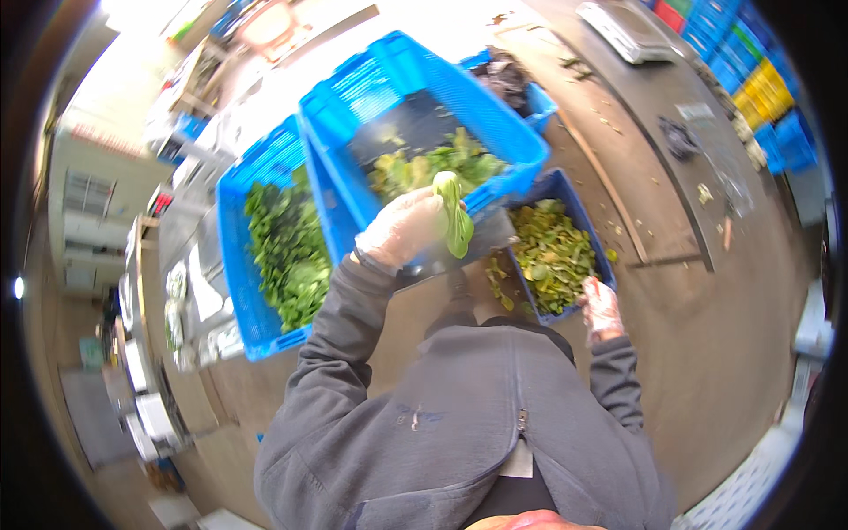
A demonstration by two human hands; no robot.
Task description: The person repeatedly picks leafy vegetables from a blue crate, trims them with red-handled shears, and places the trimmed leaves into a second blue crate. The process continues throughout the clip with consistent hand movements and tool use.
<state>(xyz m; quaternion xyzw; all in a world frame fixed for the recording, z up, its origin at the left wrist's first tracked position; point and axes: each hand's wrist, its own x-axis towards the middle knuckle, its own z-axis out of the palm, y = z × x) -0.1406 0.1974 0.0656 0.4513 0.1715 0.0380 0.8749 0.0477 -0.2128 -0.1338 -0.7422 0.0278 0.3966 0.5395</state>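
Note:
In its clear plastic glove, my left hand holds a small green bok choy by its side, above the near rim of a large blue plastic crate. Loose green and yellowing leaves lie in that crate. To its left, another blue crate holds many dark green leafy vegetables. My right hand, gloved as well, is low at the right corner of a darker blue crate filled with yellow-green leaves; whether its fingers grip anything cannot be told.
A blue container with a dark plastic bag stands behind the crates. Leaf scraps litter the floor. At upper right are a scale and stacked blue and yellow crates. White boxes stand at far left.

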